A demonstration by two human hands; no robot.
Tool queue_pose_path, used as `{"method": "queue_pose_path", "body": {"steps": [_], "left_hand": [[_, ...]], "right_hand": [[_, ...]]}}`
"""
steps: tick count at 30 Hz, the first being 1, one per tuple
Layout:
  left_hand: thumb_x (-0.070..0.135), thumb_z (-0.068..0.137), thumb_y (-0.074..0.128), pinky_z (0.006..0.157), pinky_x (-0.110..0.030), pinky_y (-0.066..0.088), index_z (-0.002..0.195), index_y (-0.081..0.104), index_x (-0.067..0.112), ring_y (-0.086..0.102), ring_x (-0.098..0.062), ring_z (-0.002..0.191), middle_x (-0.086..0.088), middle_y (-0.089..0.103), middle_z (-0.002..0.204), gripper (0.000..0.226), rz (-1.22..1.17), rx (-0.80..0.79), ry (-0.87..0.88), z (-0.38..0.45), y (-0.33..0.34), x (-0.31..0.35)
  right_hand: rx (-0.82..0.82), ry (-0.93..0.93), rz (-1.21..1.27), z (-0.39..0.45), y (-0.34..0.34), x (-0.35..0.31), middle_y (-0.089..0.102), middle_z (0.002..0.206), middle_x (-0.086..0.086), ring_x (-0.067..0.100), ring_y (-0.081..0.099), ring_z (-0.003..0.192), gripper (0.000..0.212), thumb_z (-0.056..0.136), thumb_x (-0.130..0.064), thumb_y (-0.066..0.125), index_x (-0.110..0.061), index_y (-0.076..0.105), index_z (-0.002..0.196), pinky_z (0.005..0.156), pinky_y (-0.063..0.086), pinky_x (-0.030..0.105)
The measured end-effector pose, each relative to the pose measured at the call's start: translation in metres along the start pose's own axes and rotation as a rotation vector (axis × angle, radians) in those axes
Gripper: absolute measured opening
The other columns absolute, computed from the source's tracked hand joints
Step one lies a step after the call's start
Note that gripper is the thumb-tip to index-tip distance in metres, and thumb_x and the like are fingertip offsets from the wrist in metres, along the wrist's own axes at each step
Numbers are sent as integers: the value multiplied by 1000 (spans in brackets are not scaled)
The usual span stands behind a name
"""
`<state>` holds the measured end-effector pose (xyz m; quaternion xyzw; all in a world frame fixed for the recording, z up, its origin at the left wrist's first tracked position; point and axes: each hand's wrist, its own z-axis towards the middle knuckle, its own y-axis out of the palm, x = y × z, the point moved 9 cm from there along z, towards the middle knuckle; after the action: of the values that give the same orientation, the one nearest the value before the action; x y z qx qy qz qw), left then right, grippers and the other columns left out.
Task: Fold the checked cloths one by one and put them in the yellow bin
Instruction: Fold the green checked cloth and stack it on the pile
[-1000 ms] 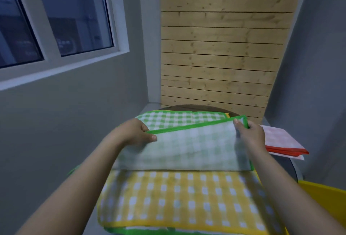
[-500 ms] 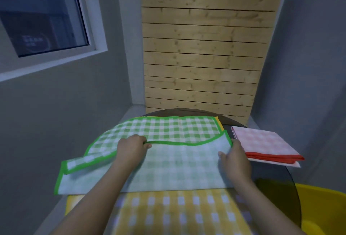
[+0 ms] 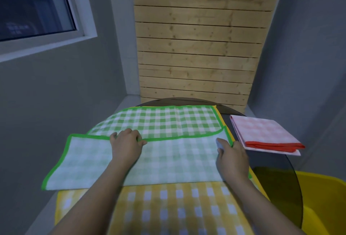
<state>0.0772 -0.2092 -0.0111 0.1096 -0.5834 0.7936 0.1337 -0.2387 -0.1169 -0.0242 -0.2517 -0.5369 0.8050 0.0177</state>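
Green checks cover the cloth that both hands work on. This green checked cloth (image 3: 168, 141) lies on the worktop (image 3: 271, 178), on top of a yellow checked cloth (image 3: 177, 208). Its near half is folded up over the far half, so the pale back side shows.

At the left, a loose flap of the cloth sticks out past the edge of the yellow cloth and hangs in the air. One second ago that flap was not out there; the folded part sat straight between the two hands. Half a second ago it had begun to swing out, and now it is wider and flatter.

The left hand (image 3: 126, 145) grips the green border near the middle of the folded edge, with fingers curled round it. It has moved in from the left corner. The right hand (image 3: 231, 158) pinches the right corner of the fold, thumb on top, as before.

Further right, a folded red checked cloth (image 3: 262, 133) lies on the dark worktop, just beside the green one. It has not moved. At the far right, the yellow bin (image 3: 325, 206) stands by the worktop, below its edge.
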Motion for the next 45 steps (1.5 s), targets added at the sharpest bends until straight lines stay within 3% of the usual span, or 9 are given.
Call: {"method": "queue_pose_path", "body": {"steps": [5, 9, 13, 16, 21, 26, 31, 40, 45], "left_hand": [[33, 90, 57, 114, -49, 1, 106, 62, 20, 50, -21, 116, 2, 59, 113, 21, -5, 1, -7, -10, 2, 5], [36, 95, 44, 114, -39, 15, 126, 58, 19, 35, -22, 137, -6, 43, 145, 39, -121, -59, 199, -36, 0, 53], [48, 97, 26, 120, -39, 0, 150, 21, 26, 2, -21, 148, -6, 8, 160, 57, -13, -369, 246, -77, 34, 81], [56, 95, 11, 118, -44, -10, 151, -2, 31, -14, -21, 146, -4, -10, 160, 63, 130, -429, 267, -88, 48, 78], [57, 93, 5, 118, -45, -9, 150, -5, 32, -14, -20, 146, -2, -10, 160, 63, 160, -395, 262, -87, 50, 77], [64, 67, -17, 119, -44, -9, 150, -5, 34, -13, -19, 147, -1, -9, 160, 88, 135, -379, 265, -85, 50, 77], [64, 65, -19, 118, -43, -10, 150, -5, 34, -13, -19, 147, -1, -9, 160, 91, 142, -372, 268, -86, 50, 77], [63, 79, -11, 119, -44, -9, 149, -6, 33, -14, -19, 146, -2, -10, 160, 76, 153, -392, 272, -86, 51, 77], [47, 98, 9, 119, -43, -10, 150, -4, 31, -14, -19, 146, -2, -9, 160, 56, 151, -401, 260, -87, 50, 77]], "right_hand": [[-38, -24, -60, 1, 2, -2, 52, 111, 14, 31, 51, 99, 34, 97, -23, 40, -25, 51, 129, 75, 44, 35], [-43, -26, -98, 3, 0, -3, 52, 111, 14, 30, 52, 96, 34, 98, -25, 36, -25, 51, 129, 75, 45, 36], [-50, -34, -96, 2, 0, -4, 52, 115, 16, 32, 51, 101, 35, 97, -29, 38, -22, 52, 129, 80, 45, 36], [-44, -64, -138, -3, 0, -7, 49, 120, 17, 33, 46, 109, 35, 96, -29, 40, -22, 52, 128, 87, 40, 38], [9, -238, -191, -17, -8, -40, 26, 153, 15, 36, 19, 141, 43, 91, -36, 34, -28, 51, 129, 111, 5, 45], [-465, -505, -4, -66, 38, -88, 2, 159, -3, 14, -7, 146, 84, 77, -69, -14, -35, 17, 147, 116, -7, 36], [-489, -343, -138, -49, 35, -41, -8, 158, -6, 13, -13, 145, 56, 96, -53, 13, -35, 3, 149, 118, -10, 37], [-459, -229, -193, -41, 20, -1, -12, 158, 2, 16, -15, 145, 59, 97, -51, 10, -28, -4, 149, 118, -10, 35], [-443, -399, -43, -55, 23, -54, -2, 159, 3, 14, -9, 146, 52, 101, -36, 14, -20, 8, 150, 117, -11, 29]]}}
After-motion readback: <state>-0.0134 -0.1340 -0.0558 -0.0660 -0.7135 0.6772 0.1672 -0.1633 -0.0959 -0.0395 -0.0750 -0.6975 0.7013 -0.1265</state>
